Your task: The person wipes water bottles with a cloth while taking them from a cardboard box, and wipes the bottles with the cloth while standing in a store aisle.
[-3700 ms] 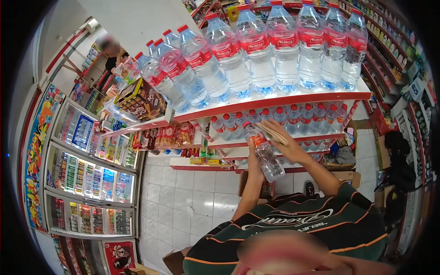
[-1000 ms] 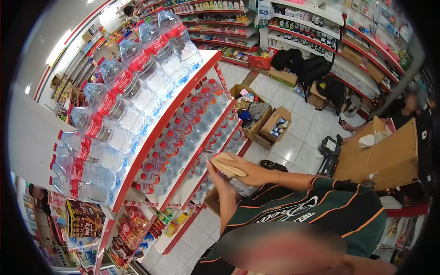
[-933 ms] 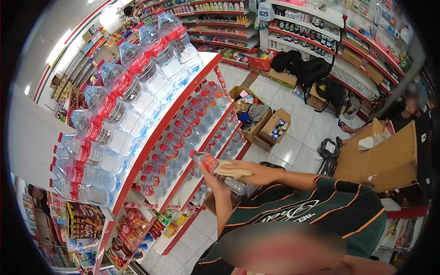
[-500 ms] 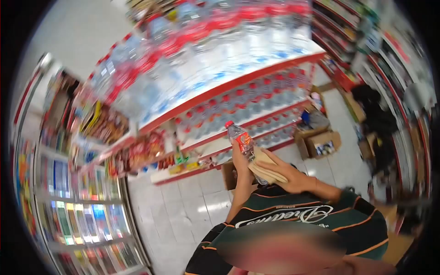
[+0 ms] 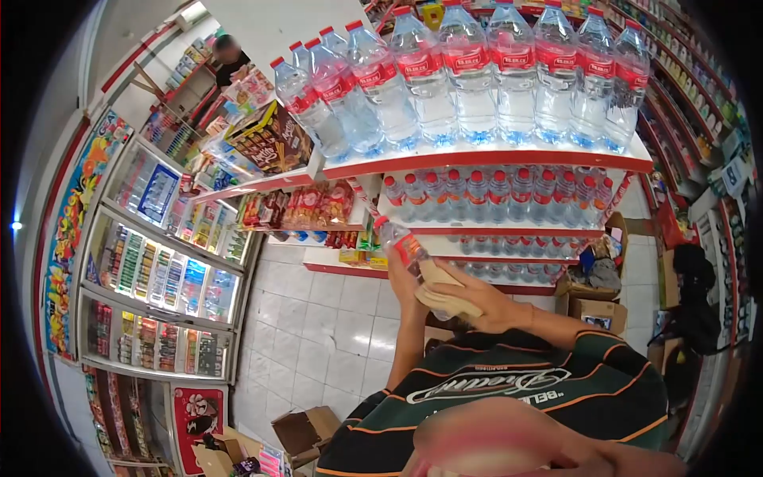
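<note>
My left hand point(image 5: 402, 280) is wrapped round a clear plastic water bottle point(image 5: 406, 247) with a red cap and red label. The bottle tilts, its cap pointing up and to the left, in front of my chest. A folded cream-coloured cloth point(image 5: 445, 288) lies against the bottle's lower side. My right hand point(image 5: 483, 302) grips this cloth and presses it to the bottle. Part of the bottle's lower body is hidden behind the cloth and fingers.
Large water bottles point(image 5: 465, 67) line the top shelf ahead, with smaller bottles point(image 5: 498, 191) on the shelves below. Snack packs point(image 5: 318, 205) are left of them. A drinks fridge point(image 5: 163, 270) stands at left. Cardboard boxes point(image 5: 306, 433) sit on the tiled floor point(image 5: 318, 334). A person point(image 5: 230, 60) is far back.
The view has swung and become sharper, bringing more of the fridge and shelves into sight. Both hands still hold the bottle and cloth, which appear slightly further left.
</note>
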Tool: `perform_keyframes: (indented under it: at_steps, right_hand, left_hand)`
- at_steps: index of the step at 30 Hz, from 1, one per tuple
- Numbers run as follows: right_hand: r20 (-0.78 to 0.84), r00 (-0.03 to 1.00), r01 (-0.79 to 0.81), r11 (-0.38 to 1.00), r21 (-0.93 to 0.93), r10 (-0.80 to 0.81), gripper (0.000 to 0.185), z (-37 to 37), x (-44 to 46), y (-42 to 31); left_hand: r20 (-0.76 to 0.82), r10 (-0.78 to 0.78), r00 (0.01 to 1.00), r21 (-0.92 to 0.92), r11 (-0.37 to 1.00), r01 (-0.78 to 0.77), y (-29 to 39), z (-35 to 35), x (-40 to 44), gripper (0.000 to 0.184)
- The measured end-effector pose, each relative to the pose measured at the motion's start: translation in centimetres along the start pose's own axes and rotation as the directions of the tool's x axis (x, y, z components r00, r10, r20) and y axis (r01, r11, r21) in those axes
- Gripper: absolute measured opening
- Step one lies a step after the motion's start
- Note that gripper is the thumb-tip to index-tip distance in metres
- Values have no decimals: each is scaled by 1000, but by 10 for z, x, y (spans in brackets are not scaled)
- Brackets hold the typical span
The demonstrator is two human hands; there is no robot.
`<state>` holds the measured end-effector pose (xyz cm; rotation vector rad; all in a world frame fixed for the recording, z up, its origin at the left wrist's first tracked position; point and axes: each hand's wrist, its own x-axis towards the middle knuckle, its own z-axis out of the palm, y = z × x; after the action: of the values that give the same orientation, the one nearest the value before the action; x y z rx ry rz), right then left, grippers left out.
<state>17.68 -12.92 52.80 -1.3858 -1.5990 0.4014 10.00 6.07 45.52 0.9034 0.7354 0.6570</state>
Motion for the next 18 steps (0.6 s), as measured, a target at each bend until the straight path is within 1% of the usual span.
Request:
perform_keyframes:
  at_steps: [1, 2, 3, 4, 5, 6, 7, 8, 9, 10, 11, 12, 13, 14, 16, 17, 18]
  right_hand:
    - [4, 992, -117, 936, 333, 122, 54, -6, -7, 12]
    - [52, 970, -216, 745, 631, 238, 53, -10, -12, 24]
    - [-79, 946, -190, 733, 653, 315, 51, -11, -13, 36]
    - [-81, 946, -186, 731, 657, 313, 51, -11, -9, 51]
    - [-219, 937, -176, 907, 381, 274, 53, -8, -5, 65]
    - [-339, 920, -187, 980, 64, 197, 55, -9, -4, 73]
    - [-405, 880, -129, 945, 299, 248, 63, -4, 4, 51]
    - [-419, 867, -144, 941, 306, 269, 63, -4, 3, 45]
    - [-378, 895, -161, 961, 224, 238, 66, -3, -2, 41]
    - [-328, 921, -172, 975, 138, 209, 69, -3, -9, 38]
    - [-254, 942, -192, 973, 129, 220, 72, -3, -26, 35]
    - [-174, 952, -220, 957, 189, 253, 76, -3, -38, 23]
    - [-130, 949, -244, 932, 267, 286, 73, -1, -52, 18]
    - [-90, 946, -264, 903, 339, 310, 69, -2, -64, 16]
    - [-203, 926, -219, 889, 402, 319, 63, -2, -75, 35]
    - [-355, 873, -198, 908, 371, 335, 61, -6, -75, 37]
    - [-423, 845, -213, 932, 293, 327, 61, -15, -66, 43]
  left_hand:
    - [-3, 32, 999, -89, 996, -32, 6, 9, -10, 61]
    - [-11, 57, 998, -172, 983, -58, 9, 14, -19, 66]
    - [48, -44, 998, -173, 984, 52, 5, 11, -24, 68]
    - [46, -42, 998, -168, 985, 50, -2, 17, -30, 68]
    - [53, -91, 994, -112, 989, 96, -12, 25, -39, 67]
    - [60, -145, 988, -52, 988, 148, -19, 36, -45, 66]
    - [68, -158, 985, -39, 986, 161, -24, 50, -50, 66]
    - [-6, -130, 992, -29, 991, 129, -29, 61, -57, 61]
    - [-83, -104, 991, -15, 995, 103, -36, 66, -64, 56]
    - [-77, -131, 988, -4, 991, 131, -36, 63, -62, 56]
    - [-4, -172, 985, -18, 985, 172, -32, 58, -53, 55]
    - [56, -217, 975, -37, 975, 219, -33, 49, -47, 54]
    - [62, -174, 983, -54, 983, 177, -45, 37, -32, 62]
    - [54, -194, 979, -62, 978, 198, -43, 37, -28, 62]
    - [41, -196, 980, 91, 977, 192, -35, 37, -26, 61]
    - [144, -219, 965, 83, 974, 209, -35, 41, -30, 61]
    - [148, -246, 958, 85, 968, 235, -45, 45, -30, 61]
